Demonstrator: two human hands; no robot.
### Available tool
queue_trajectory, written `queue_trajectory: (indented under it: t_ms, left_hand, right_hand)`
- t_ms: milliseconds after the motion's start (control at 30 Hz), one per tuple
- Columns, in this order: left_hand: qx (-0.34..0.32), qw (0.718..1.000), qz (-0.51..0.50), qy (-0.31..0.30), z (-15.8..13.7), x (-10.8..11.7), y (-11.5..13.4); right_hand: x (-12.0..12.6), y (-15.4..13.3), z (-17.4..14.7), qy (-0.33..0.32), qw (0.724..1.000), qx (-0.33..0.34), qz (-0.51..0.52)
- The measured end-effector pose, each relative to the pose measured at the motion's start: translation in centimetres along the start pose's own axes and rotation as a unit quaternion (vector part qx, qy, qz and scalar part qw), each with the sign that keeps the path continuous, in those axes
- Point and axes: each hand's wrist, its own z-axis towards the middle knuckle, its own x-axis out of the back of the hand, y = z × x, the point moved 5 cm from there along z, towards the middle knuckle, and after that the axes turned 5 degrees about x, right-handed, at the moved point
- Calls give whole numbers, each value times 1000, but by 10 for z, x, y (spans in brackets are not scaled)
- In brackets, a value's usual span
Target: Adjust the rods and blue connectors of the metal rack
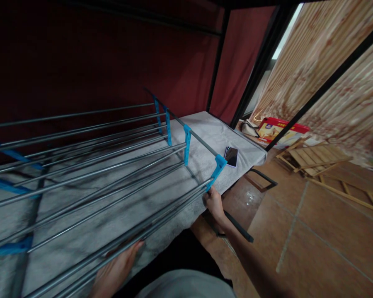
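A rack of grey metal tubes (102,178) with blue plastic connectors (187,142) lies on a grey-covered bed (202,124) and fills the left half of the view. My right hand (214,203) is closed around the rack's near right corner, just below a blue connector. Lower down, my left hand (119,265) is at the front tubes, which cross over it. Its fingers curl partly behind the tubes, so their grip is only partly visible. Black and slightly blurred, a phone (231,156) lies on the bed to the right of the rack.
Black metal posts (219,58) frame the bed, with a dark red curtain (174,70) behind. A black tubular frame (239,227) juts out beside the bed. On the tiled floor lie a folded wooden item (320,159) and a red-and-yellow box (278,129). A patterned curtain (329,82) hangs at right.
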Motion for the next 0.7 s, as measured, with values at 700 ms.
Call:
queue_trajectory:
  t_ms: [700]
  left_hand:
    - [-192, 959, 64, 199, -4, 65, 92]
  right_hand:
    - [-8, -6, -7, 45, 998, -10, 45]
